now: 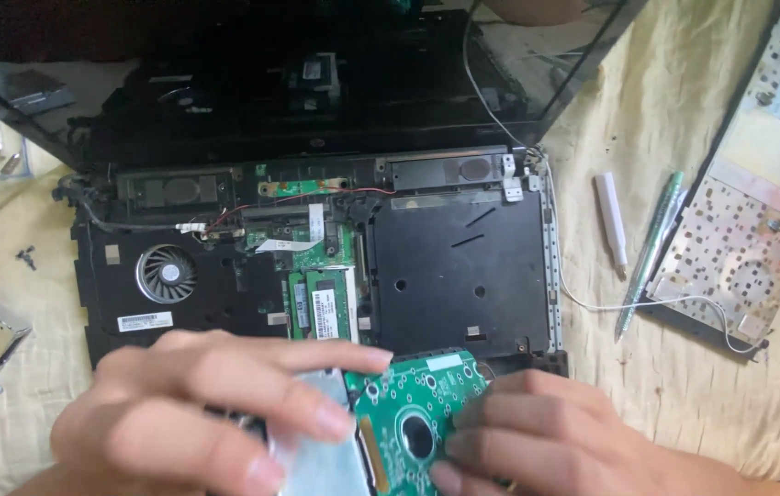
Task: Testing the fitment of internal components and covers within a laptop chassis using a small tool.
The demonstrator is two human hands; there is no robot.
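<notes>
While both of my hands close on the hard drive (390,422) at the bottom of the view, it sits just in front of the opened laptop (316,266), its green circuit board facing up and a silver metal side showing to the left. My left hand (197,413) grips it from the left, fingers curled over the silver part and the near edge of the green board. My right hand (546,441) clamps it from the right, fingertips pressed on the board beside its round centre hole.

Behind the drive, the laptop lies with its top cover off: a round fan (167,274) at the left, two memory sticks (324,303) in the middle, and a flat black plate (459,276) to the right. Its dark screen (298,83) leans back beyond.

On the yellowish cloth (684,386), well apart to the right, lie a white pen-shaped tool (612,220) and a green pen (651,248), just beside the removed keyboard (757,184), which lies face down. A small screw (27,257) lies to the left of the laptop.
</notes>
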